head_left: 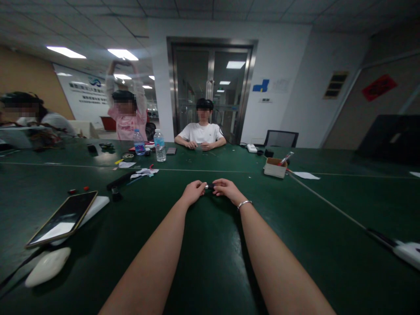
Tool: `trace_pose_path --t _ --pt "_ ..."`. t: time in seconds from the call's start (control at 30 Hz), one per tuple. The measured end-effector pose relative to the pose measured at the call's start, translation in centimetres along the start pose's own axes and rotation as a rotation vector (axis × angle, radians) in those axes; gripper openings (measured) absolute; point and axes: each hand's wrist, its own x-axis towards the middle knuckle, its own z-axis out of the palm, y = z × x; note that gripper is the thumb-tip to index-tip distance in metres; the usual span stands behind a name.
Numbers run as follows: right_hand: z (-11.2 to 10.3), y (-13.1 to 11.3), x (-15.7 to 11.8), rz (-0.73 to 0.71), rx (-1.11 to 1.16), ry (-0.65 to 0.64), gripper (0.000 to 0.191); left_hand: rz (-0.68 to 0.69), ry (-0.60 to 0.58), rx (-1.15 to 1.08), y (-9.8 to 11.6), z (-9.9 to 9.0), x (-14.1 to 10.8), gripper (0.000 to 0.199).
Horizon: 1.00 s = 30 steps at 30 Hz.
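A small dark object with a silvery left end (pixel 209 187) is held between my two hands, just above or on the green table (pixel 210 262). My left hand (pixel 194 193) pinches its silvery end between thumb and fingers. The dark right end sits in the fingers of my right hand (pixel 227 190), which has a silver bracelet at the wrist. The object is too small to name; my fingers hide part of it.
At left lie a phone (pixel 65 216) and a white mouse (pixel 48 267). Bottles (pixel 159 146), paper scraps (pixel 144 173) and a small box (pixel 275 168) stand farther back. A white cable (pixel 328 201) crosses the right side. Several people sit beyond.
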Motion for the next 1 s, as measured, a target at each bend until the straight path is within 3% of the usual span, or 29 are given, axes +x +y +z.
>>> trace_pose_path --t 0.27,0.6,1.0 --pt "-0.06 0.06 -0.01 0.008 0.002 0.011 0.020 0.000 -0.023 -0.201 0.73 -0.31 -0.33 0.024" --pt "-0.05 0.25 0.14 -0.004 -0.002 0.004 0.020 0.030 -0.010 -0.206 0.24 0.08 -0.27 0.024" --pt "-0.02 0.01 -0.06 0.005 0.004 0.014 0.020 -0.001 -0.086 -0.206 0.34 -0.26 -0.14 0.018"
